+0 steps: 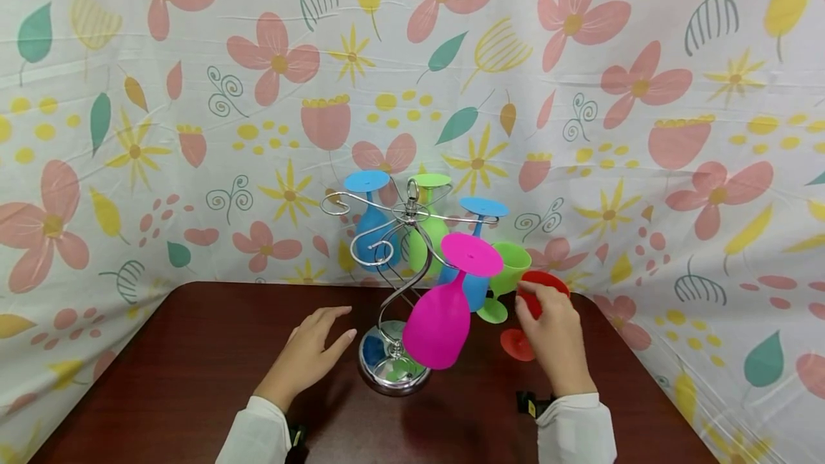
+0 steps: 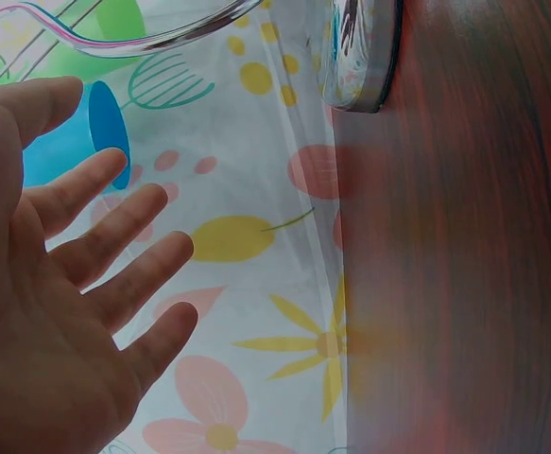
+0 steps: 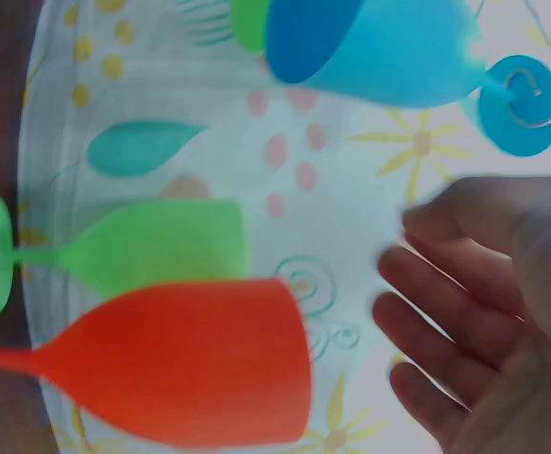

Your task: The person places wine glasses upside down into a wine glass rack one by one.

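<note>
A chrome wine glass rack holds upside-down plastic goblets by their feet: a magenta goblet at the front, two blue ones, with one blue goblet at the left, and a green goblet behind. My left hand is left of the rack's base with fingers spread, holding nothing. My right hand is at the right, beside the rim of an upright red goblet. In the right wrist view its fingers are loosely bent and apart from that goblet.
An upright green goblet stands on the table behind the red one. The dark wooden table has rounded back corners. A white floral cloth hangs behind it and along its sides.
</note>
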